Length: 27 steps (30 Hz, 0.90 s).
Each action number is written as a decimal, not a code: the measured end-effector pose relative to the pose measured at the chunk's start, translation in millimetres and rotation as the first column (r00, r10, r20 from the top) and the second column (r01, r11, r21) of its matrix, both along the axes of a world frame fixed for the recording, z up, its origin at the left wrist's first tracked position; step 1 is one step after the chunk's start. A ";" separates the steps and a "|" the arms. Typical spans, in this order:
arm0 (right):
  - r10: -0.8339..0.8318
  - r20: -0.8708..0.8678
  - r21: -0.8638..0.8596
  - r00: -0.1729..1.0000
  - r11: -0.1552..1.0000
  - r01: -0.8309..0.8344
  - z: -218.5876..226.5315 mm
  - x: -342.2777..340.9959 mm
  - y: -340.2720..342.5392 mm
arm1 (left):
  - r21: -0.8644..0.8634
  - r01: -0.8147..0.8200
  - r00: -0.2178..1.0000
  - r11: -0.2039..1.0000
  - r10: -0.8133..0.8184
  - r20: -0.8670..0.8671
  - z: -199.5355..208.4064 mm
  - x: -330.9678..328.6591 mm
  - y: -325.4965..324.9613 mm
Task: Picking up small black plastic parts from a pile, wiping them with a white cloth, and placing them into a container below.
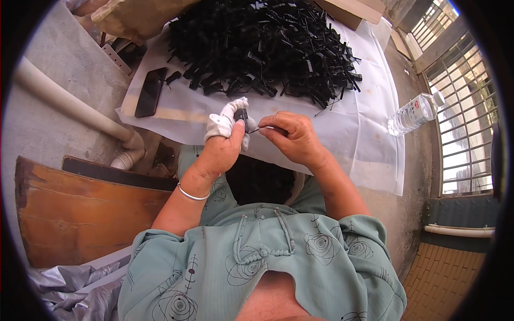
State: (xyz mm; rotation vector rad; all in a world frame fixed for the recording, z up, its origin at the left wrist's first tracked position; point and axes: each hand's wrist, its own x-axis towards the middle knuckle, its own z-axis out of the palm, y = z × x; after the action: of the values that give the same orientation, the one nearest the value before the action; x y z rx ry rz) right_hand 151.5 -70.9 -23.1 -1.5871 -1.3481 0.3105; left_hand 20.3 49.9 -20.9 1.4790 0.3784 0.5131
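Note:
My left hand (229,128), in a white glove that leaves the thumb bare, is closed around a small black plastic piece (241,115). My right hand (293,138) is bare and pinches a slim dark tool (275,129). Its thin tip reaches the lower side of the piece, beside my left thumb; whether it touches I cannot tell. Beyond both hands, a big heap of similar black pieces (262,51) covers much of the table's far part. Below my hands, between my knees, a round container (297,187) holds a dark mass whose details are too dim to make out.
White plastic sheeting (353,128) covers the table and hangs over its near edge. A dark phone (151,92) lies at the left, with a clear water bottle (412,114) at the right edge. A pipe (75,101) and a wooden board (85,208) are on my left. Cardboard (342,12) stands behind the heap.

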 end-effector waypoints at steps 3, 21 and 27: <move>0.024 -0.182 -0.011 0.983 1.000 -0.026 4.9 -4.1 4.3 | -0.043 0.121 0.992 0.992 -0.122 -0.026 10.1 -4.9 -2.6; 0.043 -0.222 -0.129 0.974 0.989 -0.073 -8.2 -27.4 26.7 | 0.533 -0.114 0.992 0.839 0.122 0.020 -9.9 -5.9 -6.7; 0.174 -0.224 -0.326 0.959 0.914 -0.242 3.8 2.0 38.1 | 0.668 0.079 0.995 0.740 -0.018 -0.098 -15.6 -29.5 5.9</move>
State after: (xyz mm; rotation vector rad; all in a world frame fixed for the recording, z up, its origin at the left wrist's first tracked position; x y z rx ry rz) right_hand 153.5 -32.8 -19.3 -1.6504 -1.3667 0.8561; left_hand -9.2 55.8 -36.5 2.2204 0.2205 0.5773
